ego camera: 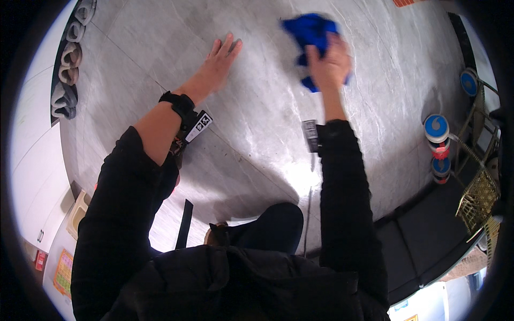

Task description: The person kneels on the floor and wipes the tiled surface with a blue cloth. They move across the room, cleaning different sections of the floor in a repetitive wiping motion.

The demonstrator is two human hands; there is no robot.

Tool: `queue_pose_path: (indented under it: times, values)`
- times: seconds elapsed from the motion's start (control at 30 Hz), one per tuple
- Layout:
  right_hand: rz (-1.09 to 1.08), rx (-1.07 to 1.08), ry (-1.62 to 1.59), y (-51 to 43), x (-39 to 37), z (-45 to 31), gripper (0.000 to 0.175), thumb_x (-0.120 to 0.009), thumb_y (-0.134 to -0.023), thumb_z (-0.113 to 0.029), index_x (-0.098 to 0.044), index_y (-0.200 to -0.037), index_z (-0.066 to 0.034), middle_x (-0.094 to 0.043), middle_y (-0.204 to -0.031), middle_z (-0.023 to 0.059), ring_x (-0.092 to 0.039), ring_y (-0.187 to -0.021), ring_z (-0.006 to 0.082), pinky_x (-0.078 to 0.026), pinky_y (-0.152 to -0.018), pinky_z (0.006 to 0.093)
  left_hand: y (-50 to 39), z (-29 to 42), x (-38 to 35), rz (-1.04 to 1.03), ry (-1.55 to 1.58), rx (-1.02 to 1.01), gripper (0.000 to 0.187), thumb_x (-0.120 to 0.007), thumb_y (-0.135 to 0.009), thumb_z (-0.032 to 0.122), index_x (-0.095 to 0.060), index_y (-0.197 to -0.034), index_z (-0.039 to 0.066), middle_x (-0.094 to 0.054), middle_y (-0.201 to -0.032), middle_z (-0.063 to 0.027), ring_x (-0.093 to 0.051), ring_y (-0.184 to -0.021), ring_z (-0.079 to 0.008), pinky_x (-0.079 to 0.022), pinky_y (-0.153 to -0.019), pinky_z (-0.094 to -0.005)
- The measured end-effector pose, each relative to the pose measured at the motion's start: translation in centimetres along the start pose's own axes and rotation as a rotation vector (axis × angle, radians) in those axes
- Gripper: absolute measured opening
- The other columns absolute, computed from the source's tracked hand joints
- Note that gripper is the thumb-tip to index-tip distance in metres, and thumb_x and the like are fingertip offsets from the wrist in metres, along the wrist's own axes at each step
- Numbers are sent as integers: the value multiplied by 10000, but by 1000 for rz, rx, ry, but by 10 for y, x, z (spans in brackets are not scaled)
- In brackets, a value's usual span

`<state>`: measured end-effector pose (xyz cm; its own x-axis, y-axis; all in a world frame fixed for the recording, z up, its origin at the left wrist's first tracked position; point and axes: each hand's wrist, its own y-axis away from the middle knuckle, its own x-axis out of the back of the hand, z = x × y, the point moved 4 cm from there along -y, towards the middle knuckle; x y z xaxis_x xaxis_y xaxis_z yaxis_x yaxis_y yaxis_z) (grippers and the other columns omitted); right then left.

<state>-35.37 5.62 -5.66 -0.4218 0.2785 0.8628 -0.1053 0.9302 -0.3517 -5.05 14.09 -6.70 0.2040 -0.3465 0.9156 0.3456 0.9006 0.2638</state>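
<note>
My right hand (330, 62) is on a crumpled blue cloth (311, 30), which lies on the grey marble-patterned tile floor (257, 104). Both the hand and the cloth look blurred, and part of the cloth is hidden under the palm. To the left, my left hand (220, 66) rests on the tiles with its fingers apart and nothing in it. Each wrist wears a black strap with a printed tag; the left tag (199, 126) is sharp and the right tag (310, 136) is blurred. A bent knee in dark trousers (277, 224) shows below.
Several slippers (72, 54) line the base of a white cabinet (36, 104) at left. At right stand round containers with blue tops (436, 126), near a metal frame (468, 132) and a black padded surface (417, 236). A thin cable (309, 216) runs along the floor.
</note>
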Motion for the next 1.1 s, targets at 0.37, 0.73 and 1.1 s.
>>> queue_pose_path:
  times: [0.37,0.73,1.1]
  values:
    - [-816,239,-662,176,29,-150,514,-781,-772,-111,-666,-1270,-159,-621,-1362,76,-562,-1265,271,-388,-1121,426,-4,-28,39,-263,-116,32,945,-718,-782,-22,-263,-1596,132,-186,-1649,-240,-290,-1474,-477,-359,-1193,-488]
    - [93,-1005,-927,43,100,191,577,-738,-957,-303,-503,-1434,-80,-625,-1299,77,-620,-1150,214,-489,-1032,366,13,-15,24,-77,-23,38,922,-604,-817,-94,-231,-1603,211,-136,-1661,-208,-250,-1483,-508,-417,-1131,-560]
    - [13,155,-45,-51,-65,-78,678,-746,-783,-329,-562,-1408,-141,-561,-1449,152,-535,-1327,330,-413,-1118,474,13,-17,30,2,204,213,1134,-824,-770,113,-77,-1624,117,-51,-1686,-207,-184,-1529,-453,-337,-1160,-619]
